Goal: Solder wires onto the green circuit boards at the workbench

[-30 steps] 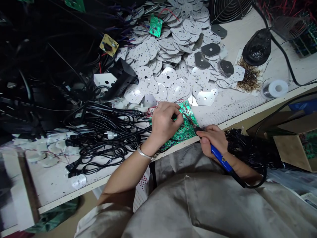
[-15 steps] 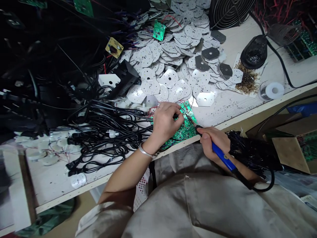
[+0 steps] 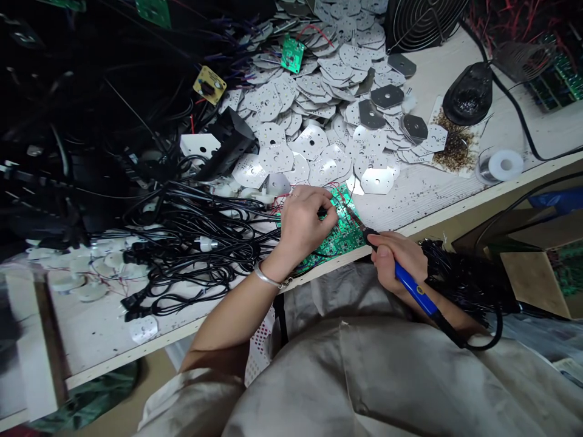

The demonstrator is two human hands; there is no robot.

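Observation:
A green circuit board (image 3: 342, 237) lies at the near edge of the white bench (image 3: 437, 188). My left hand (image 3: 303, 226) rests on the board with its fingers pinched together at the far edge, on something too small to name, close to thin red wires (image 3: 331, 187). My right hand (image 3: 395, 260) grips a blue-handled soldering iron (image 3: 410, 290). The iron's tip points up and left onto the board, just beside my left fingertips. A silver bangle circles my left wrist.
A heap of white and grey hexagonal plates (image 3: 319, 115) covers the bench behind the board. Tangled black power cords (image 3: 191, 243) lie to the left. At the right stand a black iron stand (image 3: 469, 94), a solder spool (image 3: 503, 165) and a fan (image 3: 421, 21).
My right hand and the iron have shifted slightly down and to the right. My left hand has stayed on the board.

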